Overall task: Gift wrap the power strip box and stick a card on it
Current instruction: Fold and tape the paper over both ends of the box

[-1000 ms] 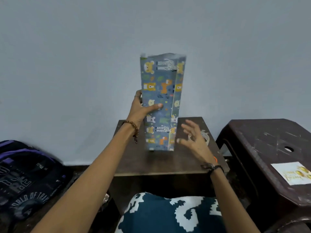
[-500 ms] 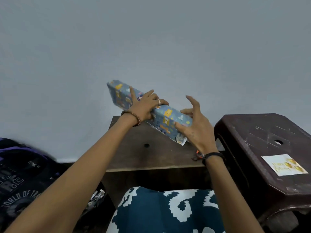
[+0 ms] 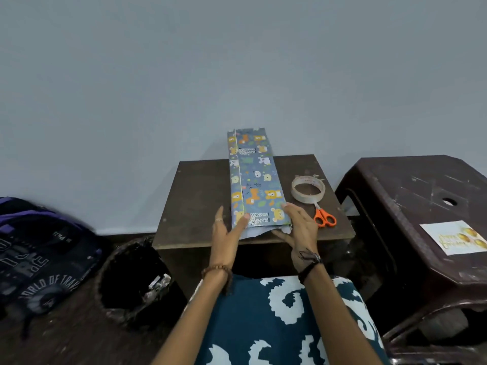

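Dark flooring runs along the bottom of the view, with a patterned teal-and-white cushion nearest, a black bin to its left and a dark backpack further left; just beyond the cushion stands a small brown worktop; both hands meet the near end of the wrapped power strip box, which lies flat and lengthwise on the worktop, its far end reaching past the back edge toward the pale wall; the left hand has a relaxed, wide grip, fingers straight, tips touching the paper's near left corner; the right hand likewise lies flat against the near right edge, clasping nothing; loose paper sticks out at the box's near end; right of the box sit orange scissors and, further back, a tape roll; well to the right, a dark plastic stool carries the card.
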Motion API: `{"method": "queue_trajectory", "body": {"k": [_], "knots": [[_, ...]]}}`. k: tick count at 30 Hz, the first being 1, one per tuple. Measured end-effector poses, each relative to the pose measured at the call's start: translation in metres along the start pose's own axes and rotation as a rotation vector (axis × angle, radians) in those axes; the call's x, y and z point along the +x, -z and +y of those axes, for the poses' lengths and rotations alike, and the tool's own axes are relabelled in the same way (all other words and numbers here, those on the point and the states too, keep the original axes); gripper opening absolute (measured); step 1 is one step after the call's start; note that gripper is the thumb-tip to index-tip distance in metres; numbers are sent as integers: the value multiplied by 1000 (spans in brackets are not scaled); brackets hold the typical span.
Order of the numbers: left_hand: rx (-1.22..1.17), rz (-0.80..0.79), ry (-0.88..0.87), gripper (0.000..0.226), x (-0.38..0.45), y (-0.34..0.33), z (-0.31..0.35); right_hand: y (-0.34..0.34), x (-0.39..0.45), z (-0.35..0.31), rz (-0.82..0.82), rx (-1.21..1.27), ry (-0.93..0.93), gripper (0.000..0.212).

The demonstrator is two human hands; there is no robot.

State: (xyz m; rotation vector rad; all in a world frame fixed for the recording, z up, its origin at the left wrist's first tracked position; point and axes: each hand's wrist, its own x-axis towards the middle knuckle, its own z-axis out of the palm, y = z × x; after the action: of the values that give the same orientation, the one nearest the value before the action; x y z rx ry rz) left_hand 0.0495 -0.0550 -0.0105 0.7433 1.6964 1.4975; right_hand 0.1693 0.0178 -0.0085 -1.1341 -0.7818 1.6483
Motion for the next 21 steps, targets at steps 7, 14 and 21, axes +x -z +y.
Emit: {"method": "queue_trajectory", "body": {"k": [7,14,21], "knots": [[342,186,-168,64,-4,4,-15,1,13,17,-72,-194,34,4],[459,275,-217,39,11,0,-12,6,14,12,-239,-418,183,25],[579,342,-295,19,13,-7,-17,10,17,25,-210,-807,546,46]]}}
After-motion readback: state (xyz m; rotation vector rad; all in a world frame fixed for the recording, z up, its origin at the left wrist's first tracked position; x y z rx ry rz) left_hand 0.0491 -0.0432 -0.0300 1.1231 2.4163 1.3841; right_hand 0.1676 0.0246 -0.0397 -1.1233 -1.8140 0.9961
